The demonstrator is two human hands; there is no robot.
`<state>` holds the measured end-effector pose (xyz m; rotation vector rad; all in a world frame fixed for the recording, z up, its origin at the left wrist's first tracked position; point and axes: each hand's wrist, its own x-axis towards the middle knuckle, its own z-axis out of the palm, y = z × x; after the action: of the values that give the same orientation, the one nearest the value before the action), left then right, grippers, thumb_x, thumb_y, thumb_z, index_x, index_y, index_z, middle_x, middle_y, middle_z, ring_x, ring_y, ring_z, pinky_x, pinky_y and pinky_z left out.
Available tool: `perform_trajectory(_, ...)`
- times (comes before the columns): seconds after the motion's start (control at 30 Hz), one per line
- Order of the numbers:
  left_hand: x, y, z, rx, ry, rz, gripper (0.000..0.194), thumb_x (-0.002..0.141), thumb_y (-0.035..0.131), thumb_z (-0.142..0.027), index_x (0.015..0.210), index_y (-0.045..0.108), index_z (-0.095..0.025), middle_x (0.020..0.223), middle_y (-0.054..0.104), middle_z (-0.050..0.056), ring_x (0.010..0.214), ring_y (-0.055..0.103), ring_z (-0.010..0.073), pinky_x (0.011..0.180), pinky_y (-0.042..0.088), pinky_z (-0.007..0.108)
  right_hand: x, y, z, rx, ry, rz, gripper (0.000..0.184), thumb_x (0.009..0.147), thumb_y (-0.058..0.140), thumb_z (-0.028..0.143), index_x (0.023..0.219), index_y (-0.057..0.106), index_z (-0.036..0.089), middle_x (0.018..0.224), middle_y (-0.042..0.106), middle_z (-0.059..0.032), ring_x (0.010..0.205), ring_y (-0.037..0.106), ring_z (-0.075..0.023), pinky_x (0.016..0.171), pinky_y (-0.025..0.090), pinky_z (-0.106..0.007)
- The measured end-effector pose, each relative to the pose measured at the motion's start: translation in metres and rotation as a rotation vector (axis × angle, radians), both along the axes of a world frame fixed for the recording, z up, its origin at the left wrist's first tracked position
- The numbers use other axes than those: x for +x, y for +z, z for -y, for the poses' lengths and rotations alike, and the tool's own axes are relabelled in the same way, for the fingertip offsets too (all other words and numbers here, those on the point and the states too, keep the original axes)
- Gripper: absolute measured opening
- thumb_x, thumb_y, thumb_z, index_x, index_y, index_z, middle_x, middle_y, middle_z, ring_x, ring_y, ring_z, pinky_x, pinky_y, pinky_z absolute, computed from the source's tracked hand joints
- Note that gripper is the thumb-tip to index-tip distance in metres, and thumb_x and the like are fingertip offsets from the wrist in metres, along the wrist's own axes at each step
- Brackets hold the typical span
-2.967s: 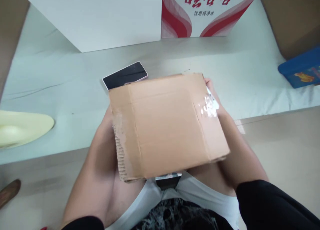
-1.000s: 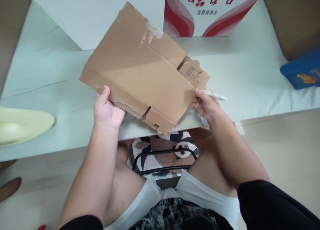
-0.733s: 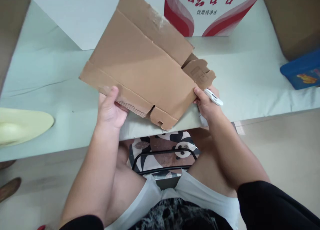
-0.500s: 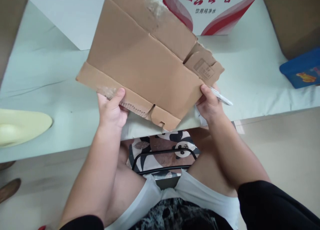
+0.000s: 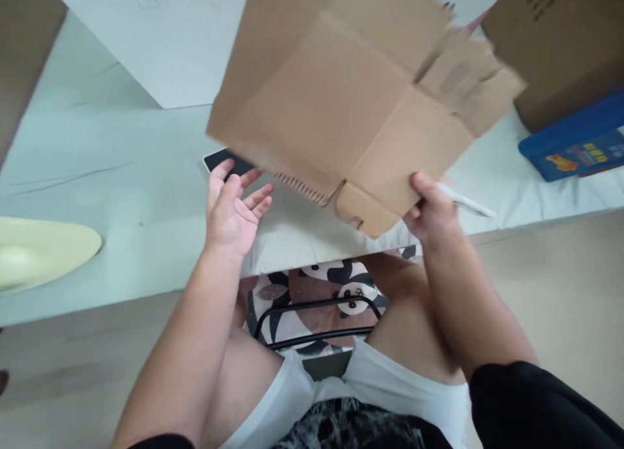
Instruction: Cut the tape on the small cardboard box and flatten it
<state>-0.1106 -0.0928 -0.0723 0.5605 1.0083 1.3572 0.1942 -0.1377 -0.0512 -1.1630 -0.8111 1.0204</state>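
A flattened brown cardboard box [image 5: 322, 91] with torn flaps is raised above the table, tilted and slightly blurred. My right hand [image 5: 433, 208] grips its lower right edge, thumb on top. A thin white pen-like object [image 5: 468, 201] sticks out to the right from behind that same hand. My left hand [image 5: 234, 208] is off the cardboard, fingers spread and palm turned up, just below its left edge. Partly covered by the cardboard and my fingers, a dark flat object with a white rim [image 5: 219, 160] lies on the table.
The table [image 5: 97, 169] has a pale green cloth. Behind the cardboard stands a large white box [image 5: 160, 39]. To the right are a brown carton [image 5: 560, 52] and a blue package [image 5: 580, 137]. A pale yellow curved object [image 5: 49, 251] lies at the left edge.
My left hand has let go of the cardboard and opened. The cardboard has moved right and up with my right hand, and its panels now show a fold. The dark flat object has come into view.
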Motion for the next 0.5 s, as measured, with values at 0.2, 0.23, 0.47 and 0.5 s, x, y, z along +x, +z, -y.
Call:
perform_trajectory(0.2, -0.005, 0.006, 0.004, -0.004, -0.019, -0.025, 0.049, 0.064, 0.090, -0.042, 0.102, 0.062, -0.031, 0.093, 0.076, -0.002, 0.065, 0.073, 0.0152, 0.059, 0.060, 0.024, 0.083, 0.048, 0.015, 0.347, -0.745, 0.225, 0.028, 0.075, 0.070, 0.040, 0.086, 0.048, 0.026, 0.079, 0.059, 0.0042, 0.049, 0.051, -0.0050, 0.033, 0.022, -0.017)
perform_trajectory(0.23, -0.005, 0.007, 0.004, 0.003, -0.026, -0.032, 0.048, 0.065, 0.089, -0.042, 0.102, 0.062, -0.030, 0.091, 0.075, -0.002, 0.064, 0.073, 0.0151, 0.058, 0.060, 0.024, 0.098, 0.051, 0.018, 0.341, -0.831, 0.360, 0.018, 0.081, 0.063, 0.036, 0.088, 0.048, 0.027, 0.080, 0.060, 0.0036, 0.047, 0.050, -0.0049, 0.034, 0.025, -0.019)
perform_trajectory(0.47, -0.004, 0.006, 0.006, 0.005, -0.070, -0.045, 0.041, 0.070, 0.082, -0.043, 0.100, 0.059, -0.027, 0.078, 0.070, -0.003, 0.055, 0.069, 0.0128, 0.052, 0.056, 0.021, 0.181, 0.036, -0.017, -0.125, -0.956, 1.088, 0.019, 0.096, 0.045, 0.010, 0.099, 0.062, 0.017, 0.098, 0.074, -0.0131, 0.060, 0.070, -0.0151, 0.052, 0.058, -0.034)
perform_trajectory(0.5, -0.003, 0.006, 0.005, 0.013, -0.073, -0.046, 0.041, 0.070, 0.082, -0.043, 0.100, 0.059, -0.026, 0.078, 0.070, -0.003, 0.055, 0.069, 0.0127, 0.052, 0.056, 0.021, 0.188, 0.034, -0.032, -0.175, -0.893, 1.203, 0.023, 0.098, 0.044, 0.010, 0.107, 0.065, 0.012, 0.104, 0.075, -0.0188, 0.070, 0.076, -0.0199, 0.058, 0.062, -0.036)
